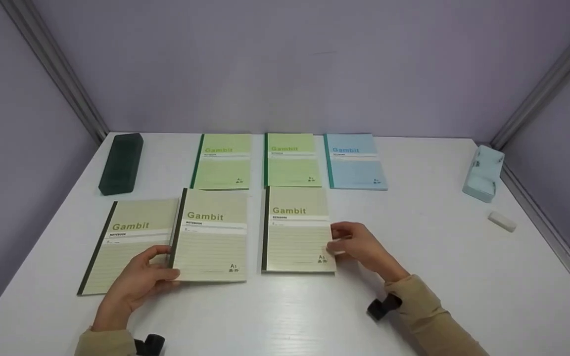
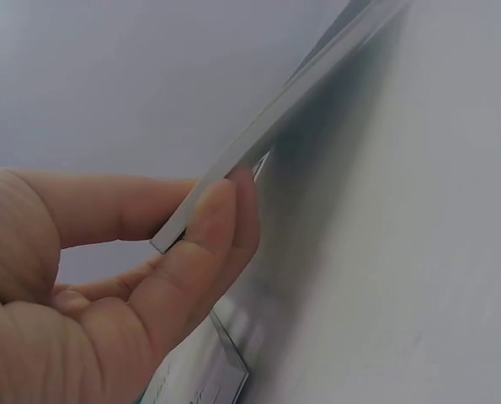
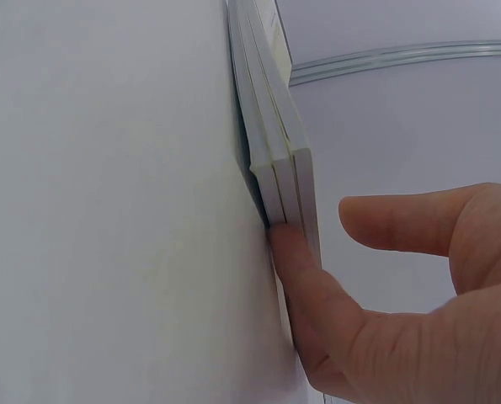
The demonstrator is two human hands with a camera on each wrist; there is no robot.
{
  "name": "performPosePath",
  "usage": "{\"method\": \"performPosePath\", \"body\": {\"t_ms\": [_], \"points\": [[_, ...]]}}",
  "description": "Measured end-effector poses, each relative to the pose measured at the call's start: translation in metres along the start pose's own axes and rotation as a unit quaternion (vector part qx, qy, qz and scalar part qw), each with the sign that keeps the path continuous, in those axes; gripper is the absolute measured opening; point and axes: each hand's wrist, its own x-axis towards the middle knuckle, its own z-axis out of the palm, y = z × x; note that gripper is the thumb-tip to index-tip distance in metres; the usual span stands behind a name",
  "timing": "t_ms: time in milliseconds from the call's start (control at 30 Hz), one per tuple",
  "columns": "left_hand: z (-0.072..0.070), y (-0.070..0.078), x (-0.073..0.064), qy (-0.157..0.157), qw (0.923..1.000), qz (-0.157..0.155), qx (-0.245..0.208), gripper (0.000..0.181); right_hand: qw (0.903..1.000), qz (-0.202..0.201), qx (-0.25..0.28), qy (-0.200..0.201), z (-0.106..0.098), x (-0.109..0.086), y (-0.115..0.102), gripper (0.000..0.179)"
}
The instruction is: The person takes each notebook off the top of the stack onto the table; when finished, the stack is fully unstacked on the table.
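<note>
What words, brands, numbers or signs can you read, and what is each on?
"Gambit": on the three beige notebooks, two green notebooks and blue notebook.
"NOTEBOOK": under that, on the beige ones; blurred on the green and blue.
"A5", digit unsure: lower right on the middle and right beige ones.
Too small to read surely: characters beneath that, the fine print, corner marks on the green and blue.

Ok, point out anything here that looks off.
Nothing is spilled or visibly damaged. At far right, the blue case sits askew on the table, out of line with its edge, and an eraser lies loose near it. By the right hand, the notebook stack looks slightly uneven.
</note>
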Motion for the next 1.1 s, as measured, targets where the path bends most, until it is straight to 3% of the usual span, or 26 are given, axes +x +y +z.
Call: {"method": "performPosePath", "body": {"t_ms": [367,533,733,967,1100], "points": [[0.003,-0.005,0.003,0.032,0.9986,-0.01,0.041,0.063,1.0,0.0,0.003,-0.001,0.0,0.001,0.001,0.051],[0.007,-0.004,0.002,0.061,0.9929,-0.004,0.102,0.063,1.0,-0.002,0.005,-0.005,-0.001,0.0,0.0,0.051],[0.013,-0.001,-0.003,0.101,0.9741,0.021,0.201,0.06,0.9997,-0.017,0.003,-0.019,-0.003,0.0,0.002,0.053],[0.016,0.002,-0.007,0.13,0.9423,0.058,0.303,0.047,0.9999,-0.012,-0.007,-0.009,-0.002,0.0,0.002,0.052],[0.019,0.006,-0.012,0.137,0.9356,0.066,0.319,0.041,0.9999,-0.008,-0.005,-0.008,-0.002,0.001,0.002,0.052]]}}
